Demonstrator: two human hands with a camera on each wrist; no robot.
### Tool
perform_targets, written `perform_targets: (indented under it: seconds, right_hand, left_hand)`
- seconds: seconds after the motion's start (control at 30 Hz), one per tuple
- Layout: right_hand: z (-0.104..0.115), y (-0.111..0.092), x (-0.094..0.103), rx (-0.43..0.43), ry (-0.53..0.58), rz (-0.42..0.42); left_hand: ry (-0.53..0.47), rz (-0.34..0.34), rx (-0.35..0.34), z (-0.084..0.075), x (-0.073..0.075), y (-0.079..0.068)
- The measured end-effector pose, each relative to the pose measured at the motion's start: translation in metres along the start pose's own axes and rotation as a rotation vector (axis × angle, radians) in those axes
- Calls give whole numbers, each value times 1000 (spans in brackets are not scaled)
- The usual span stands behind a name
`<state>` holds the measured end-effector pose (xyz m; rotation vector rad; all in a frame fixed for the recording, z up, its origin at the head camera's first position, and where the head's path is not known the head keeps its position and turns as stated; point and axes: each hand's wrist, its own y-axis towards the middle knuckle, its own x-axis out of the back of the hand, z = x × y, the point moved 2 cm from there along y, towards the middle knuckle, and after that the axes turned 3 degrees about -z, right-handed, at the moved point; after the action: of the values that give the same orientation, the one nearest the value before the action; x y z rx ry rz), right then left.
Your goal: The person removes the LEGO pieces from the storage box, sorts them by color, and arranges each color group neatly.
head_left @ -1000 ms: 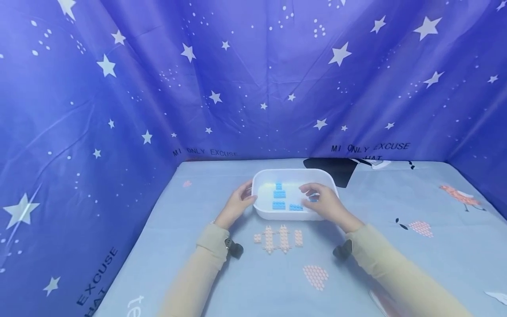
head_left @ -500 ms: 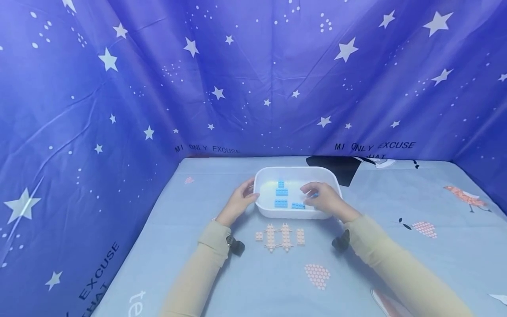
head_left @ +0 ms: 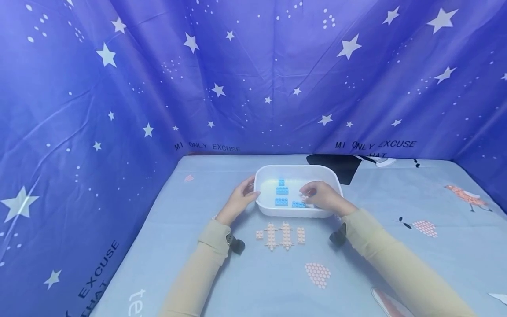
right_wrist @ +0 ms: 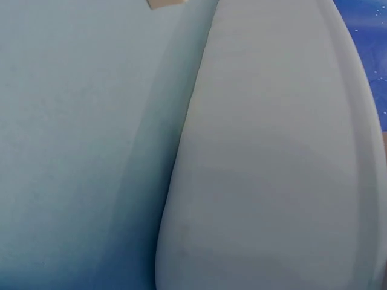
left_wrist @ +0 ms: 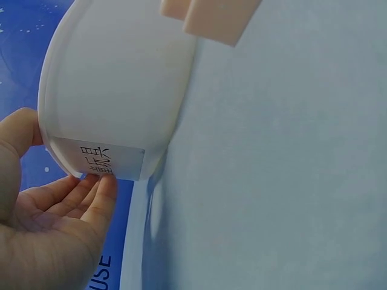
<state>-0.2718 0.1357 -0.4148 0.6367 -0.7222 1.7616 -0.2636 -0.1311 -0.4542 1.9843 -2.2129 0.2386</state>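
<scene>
In the head view a white plastic tub (head_left: 295, 212) with blue toy bricks inside stands on the cloth. My left hand (head_left: 239, 198) holds its left end. In the left wrist view the thumb is at the rim and the fingertips press a label (left_wrist: 103, 158) on the outer wall. My right hand (head_left: 322, 196) reaches into the right part of the tub, thumb and fingers bent downward beside a blue brick (head_left: 298, 204); I cannot tell whether they hold anything. More blue bricks (head_left: 281, 201) lie to the left, including one block (head_left: 282, 190) farther back. The right wrist view shows mostly the tub's outer wall (right_wrist: 272, 151).
In front of the tub lie pale pink toy pieces: two long studded parts (head_left: 271, 237) with side pins, a small brick (head_left: 259, 235) and a longer brick (head_left: 301, 235). Beneath is a light blue printed cloth (head_left: 396, 264); a purple star curtain (head_left: 253, 79) hangs behind.
The blue that showed between my right thumb and fingers is now out of sight as those fingers have drawn closer together. My left hand keeps its place on the tub. The view has shifted slightly.
</scene>
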Motion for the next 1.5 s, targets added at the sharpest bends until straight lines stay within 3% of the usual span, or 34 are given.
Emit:
perform_targets:
  seconds: [0.23,1.5]
  right_hand:
    - [-2,6,-2,-52,16,33]
    - [-6,23,-7,-37,5,-15]
  left_hand:
    - [-6,11,-7,-2,1,-1]
    - [7,8,39,2,1,2]
